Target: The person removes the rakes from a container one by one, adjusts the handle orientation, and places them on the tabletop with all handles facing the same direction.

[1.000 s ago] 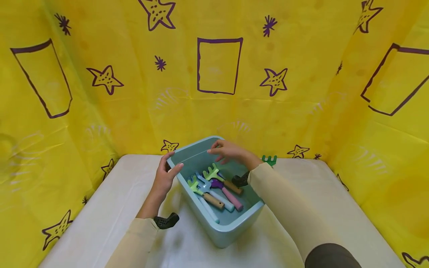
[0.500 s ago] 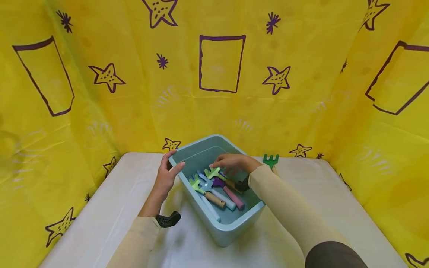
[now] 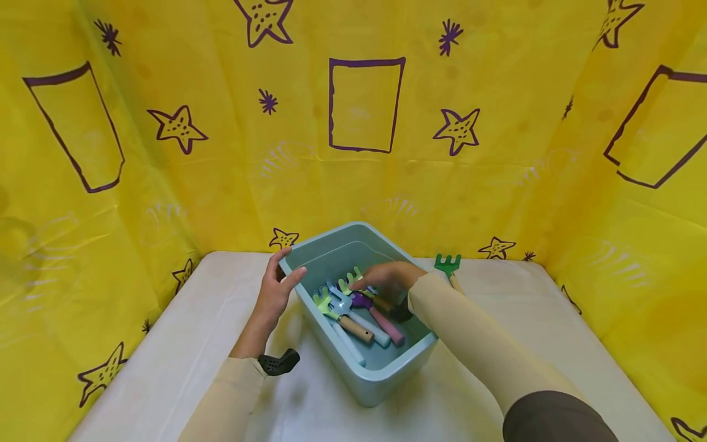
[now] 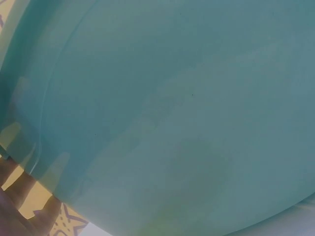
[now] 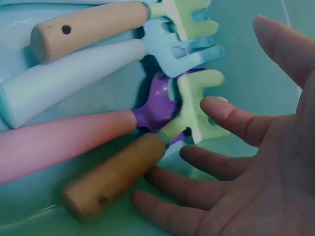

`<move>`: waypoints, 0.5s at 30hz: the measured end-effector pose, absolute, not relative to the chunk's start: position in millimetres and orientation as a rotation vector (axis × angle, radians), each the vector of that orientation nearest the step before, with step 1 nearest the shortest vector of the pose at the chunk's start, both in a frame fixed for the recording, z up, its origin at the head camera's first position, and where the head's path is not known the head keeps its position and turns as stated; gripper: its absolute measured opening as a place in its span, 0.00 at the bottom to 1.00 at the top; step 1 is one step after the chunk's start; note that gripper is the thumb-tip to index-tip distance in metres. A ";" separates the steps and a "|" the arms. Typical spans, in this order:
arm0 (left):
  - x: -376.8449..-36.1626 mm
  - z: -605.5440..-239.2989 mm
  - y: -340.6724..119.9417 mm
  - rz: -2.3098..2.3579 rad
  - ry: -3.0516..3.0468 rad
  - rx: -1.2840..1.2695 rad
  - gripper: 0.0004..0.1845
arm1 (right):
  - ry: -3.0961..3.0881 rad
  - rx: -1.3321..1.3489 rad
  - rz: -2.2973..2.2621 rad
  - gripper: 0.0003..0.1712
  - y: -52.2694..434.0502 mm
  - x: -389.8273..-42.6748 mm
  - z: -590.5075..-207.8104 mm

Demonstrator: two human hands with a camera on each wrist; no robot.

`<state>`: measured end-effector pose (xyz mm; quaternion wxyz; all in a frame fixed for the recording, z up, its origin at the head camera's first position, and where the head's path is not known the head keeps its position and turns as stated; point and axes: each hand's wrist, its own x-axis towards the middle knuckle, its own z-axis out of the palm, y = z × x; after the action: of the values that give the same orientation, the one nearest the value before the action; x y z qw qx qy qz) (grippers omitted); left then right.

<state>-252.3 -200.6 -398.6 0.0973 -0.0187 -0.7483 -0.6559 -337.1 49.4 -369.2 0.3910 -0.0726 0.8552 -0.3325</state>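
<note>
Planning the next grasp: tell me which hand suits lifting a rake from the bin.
Likely the right hand: it's in the bin, by a lime rake; the left hand holds the rim.

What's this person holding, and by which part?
The left hand holds the teal bin by its rim, at the left corner. The right hand, spread near a green-headed fork, holds nothing.
</note>
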 end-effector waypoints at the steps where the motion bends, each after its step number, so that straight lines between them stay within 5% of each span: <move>1: -255.3 -403.2 -201.6 -1.932 -2.214 -0.057 0.35 | 2.159 -0.171 -0.841 0.43 49.4 -336.9 -370.1; 15: -257.6 -408.1 -202.2 -1.920 -2.199 -0.059 0.33 | 2.086 -0.176 -0.749 0.30 48.7 -336.0 -377.6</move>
<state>-257.6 -202.2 -408.1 0.1108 -0.0200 -0.7485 -0.6535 -336.0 48.7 -377.6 0.4430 -0.0711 0.8411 -0.3021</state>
